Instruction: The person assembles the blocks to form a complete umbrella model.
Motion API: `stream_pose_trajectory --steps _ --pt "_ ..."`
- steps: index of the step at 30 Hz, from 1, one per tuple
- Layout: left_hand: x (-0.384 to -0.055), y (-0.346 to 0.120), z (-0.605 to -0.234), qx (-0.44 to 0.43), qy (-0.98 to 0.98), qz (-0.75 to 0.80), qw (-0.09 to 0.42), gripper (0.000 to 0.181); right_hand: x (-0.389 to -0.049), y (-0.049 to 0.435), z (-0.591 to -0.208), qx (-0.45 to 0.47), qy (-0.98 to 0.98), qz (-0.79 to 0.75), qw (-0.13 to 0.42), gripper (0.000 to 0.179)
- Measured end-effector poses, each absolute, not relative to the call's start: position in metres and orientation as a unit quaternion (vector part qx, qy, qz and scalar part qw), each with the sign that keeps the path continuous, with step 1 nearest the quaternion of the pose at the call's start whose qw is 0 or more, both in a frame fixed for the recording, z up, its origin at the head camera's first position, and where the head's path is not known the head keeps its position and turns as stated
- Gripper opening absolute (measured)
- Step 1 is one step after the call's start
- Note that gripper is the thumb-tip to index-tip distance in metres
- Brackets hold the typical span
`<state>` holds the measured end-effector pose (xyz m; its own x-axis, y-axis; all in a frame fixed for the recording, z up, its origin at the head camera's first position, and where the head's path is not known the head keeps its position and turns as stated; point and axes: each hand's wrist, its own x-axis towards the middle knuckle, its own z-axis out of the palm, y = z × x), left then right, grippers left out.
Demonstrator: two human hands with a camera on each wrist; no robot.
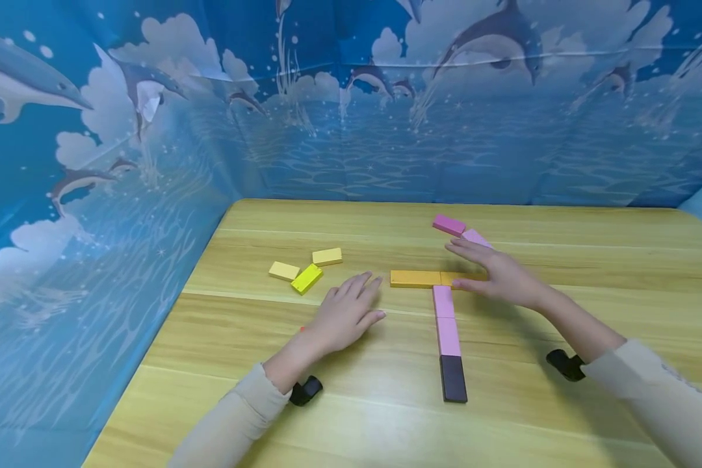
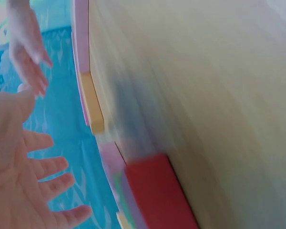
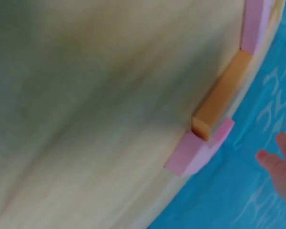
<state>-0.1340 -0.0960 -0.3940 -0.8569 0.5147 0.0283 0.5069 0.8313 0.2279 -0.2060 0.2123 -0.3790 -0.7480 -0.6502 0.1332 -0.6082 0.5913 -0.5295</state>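
My left hand (image 1: 342, 318) is over the table with fingers spread and nothing held; the yellow block (image 1: 307, 279) lies beyond its fingers. My right hand (image 1: 506, 279), also holding nothing, hovers by the right end of a row of orange blocks (image 1: 415, 279), partly covering that row in the head view. Two pink blocks (image 1: 448, 336) and a dark block (image 1: 453, 379) run in a line from the orange row toward me. Past the right fingertips lie a magenta block (image 1: 448, 225) and a light pink block (image 1: 476, 238), the latter partly hidden.
Two pale yellow blocks (image 1: 327, 257) lie around the yellow one. A red block (image 2: 159, 191) shows large in the left wrist view; my left wrist mostly hides it from the head camera. A blue dolphin-print sheet (image 1: 339, 156) stands along the wooden table's (image 1: 374, 416) back and left edges.
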Motion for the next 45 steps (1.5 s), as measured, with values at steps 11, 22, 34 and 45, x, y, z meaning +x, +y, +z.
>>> stream_pose_trajectory --steps 11,22,34,45 --pt "-0.141 -0.127 -0.395 0.218 0.964 0.152 0.011 0.065 -0.187 0.207 -0.402 -0.435 0.874 -0.215 0.018 0.073" --pt "-0.147 -0.136 -0.4 0.216 0.963 0.158 0.016 0.061 -0.176 0.206 -0.407 -0.431 0.875 -0.213 0.054 0.074" --pt "-0.154 -0.137 -0.409 0.207 0.956 0.208 0.017 0.052 -0.174 0.208 -0.41 -0.422 0.883 -0.189 0.077 0.071" --pt "-0.16 -0.133 -0.411 0.2 0.96 0.198 0.009 0.043 -0.176 0.209 -0.413 -0.423 0.884 -0.184 0.081 0.073"
